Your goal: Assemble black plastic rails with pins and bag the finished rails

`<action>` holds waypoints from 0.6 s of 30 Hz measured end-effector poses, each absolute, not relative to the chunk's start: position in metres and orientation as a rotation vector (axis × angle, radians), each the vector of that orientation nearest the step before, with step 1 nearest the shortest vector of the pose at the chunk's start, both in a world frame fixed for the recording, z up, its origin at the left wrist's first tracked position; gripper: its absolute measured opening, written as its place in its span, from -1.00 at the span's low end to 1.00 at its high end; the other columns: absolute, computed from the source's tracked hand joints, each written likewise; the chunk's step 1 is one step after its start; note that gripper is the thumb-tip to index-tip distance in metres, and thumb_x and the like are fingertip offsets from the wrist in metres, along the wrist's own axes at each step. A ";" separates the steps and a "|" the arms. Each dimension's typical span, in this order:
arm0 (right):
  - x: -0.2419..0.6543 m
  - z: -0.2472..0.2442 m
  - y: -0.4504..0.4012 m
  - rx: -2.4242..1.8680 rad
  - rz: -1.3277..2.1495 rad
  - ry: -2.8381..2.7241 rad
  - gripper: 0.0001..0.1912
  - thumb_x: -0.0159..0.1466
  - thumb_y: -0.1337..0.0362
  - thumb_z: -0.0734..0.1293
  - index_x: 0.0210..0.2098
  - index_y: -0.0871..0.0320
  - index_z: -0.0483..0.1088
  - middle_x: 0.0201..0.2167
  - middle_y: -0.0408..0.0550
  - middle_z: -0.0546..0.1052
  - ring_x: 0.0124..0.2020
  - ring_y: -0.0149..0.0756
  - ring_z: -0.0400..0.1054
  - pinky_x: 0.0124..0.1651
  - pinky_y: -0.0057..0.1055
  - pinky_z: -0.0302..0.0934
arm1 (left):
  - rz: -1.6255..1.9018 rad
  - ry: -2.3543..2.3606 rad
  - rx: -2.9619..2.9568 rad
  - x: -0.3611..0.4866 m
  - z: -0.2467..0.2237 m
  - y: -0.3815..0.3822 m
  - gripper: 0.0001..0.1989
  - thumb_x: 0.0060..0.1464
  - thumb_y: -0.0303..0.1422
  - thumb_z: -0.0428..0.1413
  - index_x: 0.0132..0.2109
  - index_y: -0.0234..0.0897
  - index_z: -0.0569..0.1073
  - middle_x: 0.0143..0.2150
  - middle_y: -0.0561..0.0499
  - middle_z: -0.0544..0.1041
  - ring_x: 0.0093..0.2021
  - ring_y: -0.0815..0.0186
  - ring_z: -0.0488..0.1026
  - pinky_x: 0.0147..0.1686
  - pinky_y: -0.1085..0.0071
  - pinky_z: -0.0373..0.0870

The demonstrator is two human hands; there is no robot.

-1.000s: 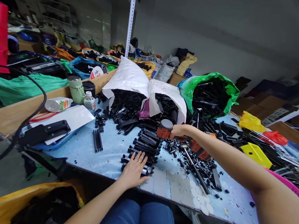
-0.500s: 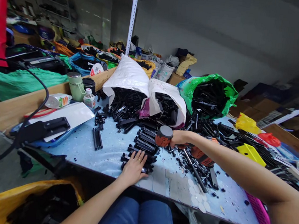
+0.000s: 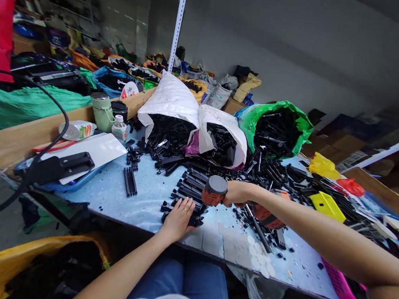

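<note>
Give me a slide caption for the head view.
Left hand steadies black plastic parts while right hand holds a mallet above them.

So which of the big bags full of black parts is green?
The crinkly green plastic bag, farthest right of the three open bags on the table. The two beside it are white.

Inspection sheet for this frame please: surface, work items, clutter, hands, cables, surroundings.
Surface: pale blue table, strewn with small black bits.
Work items: row of black plastic bars; rubber mallet.
Clutter: white sacks and green bag spilling black parts; green flask; yellow bin.
Hands: left hand flat on the bars; right hand, grip closed on the mallet handle.
Cables: black cable looping at the left.
Surroundings: more filled bags behind; perforated white post.
</note>
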State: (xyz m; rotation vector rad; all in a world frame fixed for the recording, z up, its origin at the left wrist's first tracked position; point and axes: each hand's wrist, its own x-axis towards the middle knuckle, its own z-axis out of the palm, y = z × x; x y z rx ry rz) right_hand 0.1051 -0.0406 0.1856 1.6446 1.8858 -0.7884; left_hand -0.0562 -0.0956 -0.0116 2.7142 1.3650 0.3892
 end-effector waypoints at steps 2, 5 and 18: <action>0.103 0.183 -0.042 1.647 -0.770 1.896 -0.77 -0.16 0.41 0.26 -0.46 0.18 0.44 -0.80 -0.27 0.25 -0.72 -0.40 0.23 -0.66 -0.53 0.11 | 0.408 1.366 2.715 -0.056 -0.012 -0.096 -0.30 0.00 -0.01 0.02 0.18 -0.36 0.15 0.20 -0.19 0.19 0.22 0.09 0.04 0.17 0.12 -0.03; 0.105 0.185 -0.049 1.647 -0.718 1.934 -0.82 -0.15 0.40 0.28 -0.50 0.18 0.43 -0.78 -0.24 0.27 -0.71 -0.38 0.23 -0.66 -0.52 0.10 | 0.434 1.373 2.722 -0.056 -0.014 -0.096 -0.30 -0.01 -0.02 0.03 0.18 -0.35 0.15 0.20 -0.20 0.18 0.22 0.07 0.03 0.17 0.11 -0.05; 0.094 0.183 -0.074 1.579 -0.701 1.945 -0.95 -0.15 0.33 0.31 -0.65 0.20 0.36 -0.76 -0.15 0.32 -0.67 -0.31 0.28 -0.63 -0.45 0.15 | 0.458 1.396 2.744 -0.056 -0.014 -0.097 -0.35 -0.02 -0.12 0.08 0.14 -0.42 0.21 0.19 -0.26 0.19 0.22 0.04 0.05 0.16 0.09 -0.04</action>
